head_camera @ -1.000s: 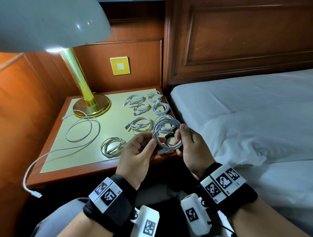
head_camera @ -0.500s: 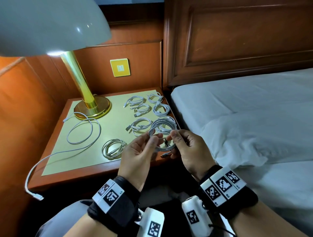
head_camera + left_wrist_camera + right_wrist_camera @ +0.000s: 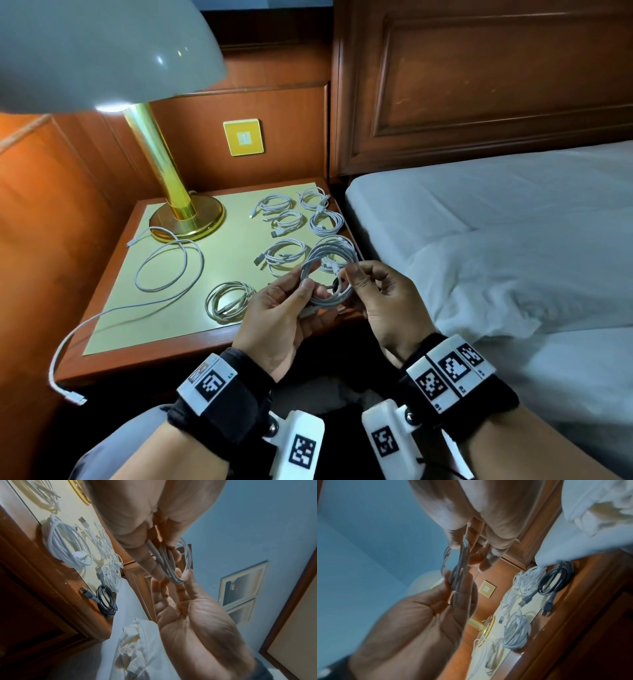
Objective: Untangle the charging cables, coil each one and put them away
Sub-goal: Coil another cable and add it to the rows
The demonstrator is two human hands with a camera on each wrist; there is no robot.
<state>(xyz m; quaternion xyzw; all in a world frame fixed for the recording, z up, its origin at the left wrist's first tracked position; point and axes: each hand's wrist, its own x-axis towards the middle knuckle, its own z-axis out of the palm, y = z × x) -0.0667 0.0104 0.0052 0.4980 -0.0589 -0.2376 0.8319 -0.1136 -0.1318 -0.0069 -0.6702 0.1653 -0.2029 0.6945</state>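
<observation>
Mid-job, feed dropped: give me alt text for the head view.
Both hands, left hand and right hand, hold a coiled white cable above the nightstand edge. Finished coils and one loose cable lie beside a brass lamp; a bed is right.

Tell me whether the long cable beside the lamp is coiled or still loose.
Loose. The long cable makes one wide loop on the nightstand, and its end hangs over the front edge.

Both wrists wearing black straps (image 3: 219,418) carrying white tag blocks (image 3: 448,371) with black square codes; grey sleeve (image 3: 113,455) showing.
</observation>
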